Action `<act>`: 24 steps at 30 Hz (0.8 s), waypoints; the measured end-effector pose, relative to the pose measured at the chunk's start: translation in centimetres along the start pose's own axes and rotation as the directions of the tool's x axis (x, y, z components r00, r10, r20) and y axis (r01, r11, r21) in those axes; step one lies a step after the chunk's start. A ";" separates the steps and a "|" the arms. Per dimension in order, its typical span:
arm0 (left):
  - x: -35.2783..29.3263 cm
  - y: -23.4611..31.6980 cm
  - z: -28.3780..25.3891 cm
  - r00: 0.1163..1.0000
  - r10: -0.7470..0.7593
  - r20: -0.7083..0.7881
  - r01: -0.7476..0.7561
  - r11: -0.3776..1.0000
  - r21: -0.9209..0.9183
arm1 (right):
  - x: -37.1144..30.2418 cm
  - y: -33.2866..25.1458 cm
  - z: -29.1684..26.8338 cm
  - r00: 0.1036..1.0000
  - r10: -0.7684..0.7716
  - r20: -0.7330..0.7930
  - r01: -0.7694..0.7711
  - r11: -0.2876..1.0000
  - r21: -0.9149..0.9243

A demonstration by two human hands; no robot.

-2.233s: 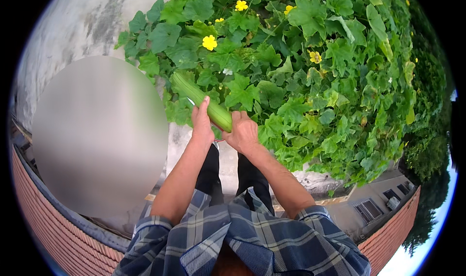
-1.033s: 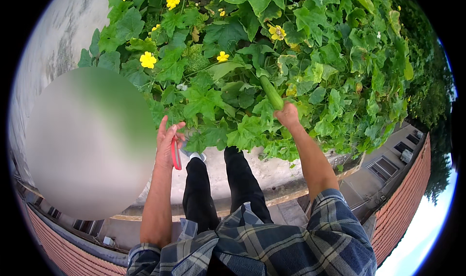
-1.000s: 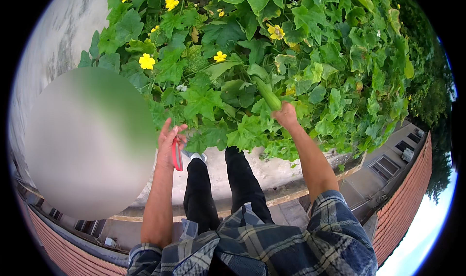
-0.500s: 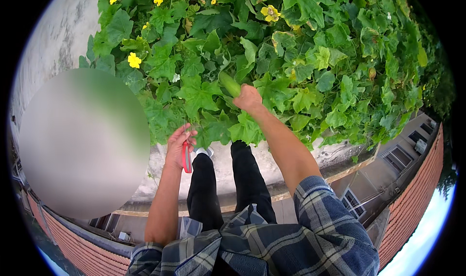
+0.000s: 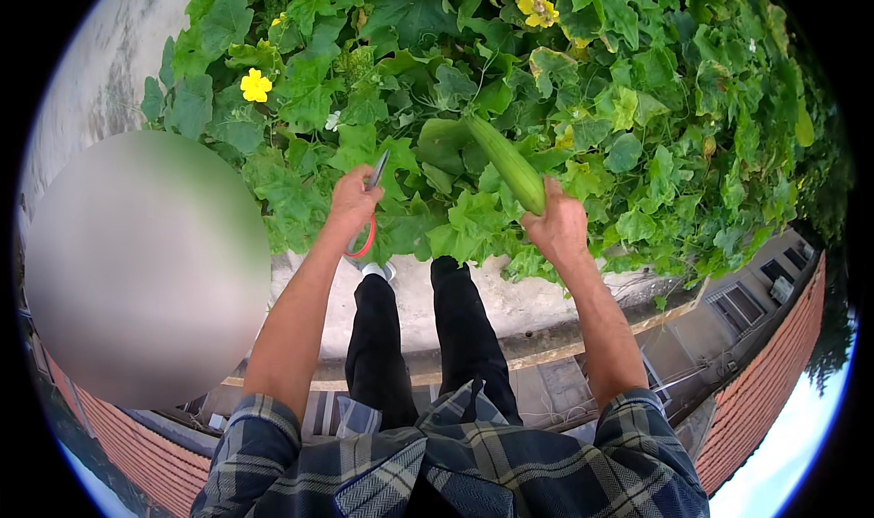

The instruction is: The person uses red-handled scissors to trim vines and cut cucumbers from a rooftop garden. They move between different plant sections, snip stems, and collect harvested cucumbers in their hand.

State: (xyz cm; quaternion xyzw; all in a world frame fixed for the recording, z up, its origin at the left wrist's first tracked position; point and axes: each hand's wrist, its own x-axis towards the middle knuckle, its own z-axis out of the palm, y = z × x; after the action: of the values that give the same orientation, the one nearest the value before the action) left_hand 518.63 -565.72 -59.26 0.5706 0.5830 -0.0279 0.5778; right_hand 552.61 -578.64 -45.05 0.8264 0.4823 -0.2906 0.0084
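A long, ridged green luffa gourd (image 5: 506,163) slants across the leaves. My right hand (image 5: 558,223) is wrapped round its lower end, while its narrow upper end meets a thin stem among the vines. In my left hand (image 5: 354,201) is a pair of scissors (image 5: 363,239) with red handles; the grey blades point up and away, left of the gourd and apart from it. Fingers partly cover the handles. Broad leafy vines (image 5: 401,86) surround the gourd, and a large leaf (image 5: 442,143) lies just left of its upper end.
Yellow flowers (image 5: 256,86) dot the vines. Under my feet runs a pale concrete ledge (image 5: 314,286), with a drop beyond its edge behind me. A building with a tiled roof (image 5: 769,372) stands lower right. A blurred round patch hides the left side.
My right hand has drawn the gourd toward me and to the right, out from the leaves. The scissors have turned in my left hand, blades now up, and that hand has risen.
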 end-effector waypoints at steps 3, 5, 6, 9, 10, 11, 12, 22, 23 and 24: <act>1.9 5.7 0.4 0.970 0.222 0.095 -0.239 0.823 0.516 | 3.9 2.0 -1.8 0.978 0.014 -0.207 -0.017 1.000 -0.011; 3.8 6.2 1.6 0.916 0.326 0.232 -0.394 0.639 0.660 | 8.1 2.4 -2.5 0.973 0.001 -0.232 -0.022 0.996 -0.089; 4.9 6.0 2.1 0.901 0.340 0.269 -0.427 0.592 0.684 | 10.2 3.0 -2.5 0.987 -0.028 -0.159 0.001 0.986 -0.166; 8.1 4.6 4.4 0.866 0.336 0.372 -0.496 0.469 0.731 | 12.8 7.0 -1.9 0.999 -0.024 0.028 0.033 0.927 -0.374; 9.0 3.2 5.1 0.870 0.305 0.388 -0.490 0.446 0.749 | 12.3 9.5 -0.9 0.998 0.009 0.062 0.018 0.902 -0.431; 9.8 2.2 5.6 0.872 0.275 0.405 -0.488 0.421 0.765 | 11.6 11.8 -0.3 0.995 0.046 0.093 0.005 0.874 -0.486; 10.1 1.4 6.0 0.890 0.172 0.423 -0.456 0.396 0.797 | 10.7 13.9 -0.1 0.985 0.113 0.129 -0.030 0.853 -0.521; 7.4 -10.4 6.5 0.862 0.025 0.506 -0.497 0.234 0.835 | -5.4 30.8 -1.3 0.838 0.541 0.075 -0.370 0.663 -0.651; 6.8 -10.8 6.2 0.875 0.074 0.478 -0.482 0.212 0.850 | -6.7 30.1 -1.6 0.848 0.522 0.087 -0.378 0.713 -0.590; 6.2 -11.3 5.5 0.888 0.123 0.444 -0.460 0.185 0.868 | -8.4 29.4 -2.2 0.856 0.508 0.098 -0.389 0.756 -0.526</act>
State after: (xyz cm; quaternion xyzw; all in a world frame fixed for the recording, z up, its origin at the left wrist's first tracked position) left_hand 516.27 -569.48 -72.56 0.8920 0.2347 -0.3438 0.1765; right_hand 574.17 -600.42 -47.00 0.8482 0.3211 -0.2441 0.3432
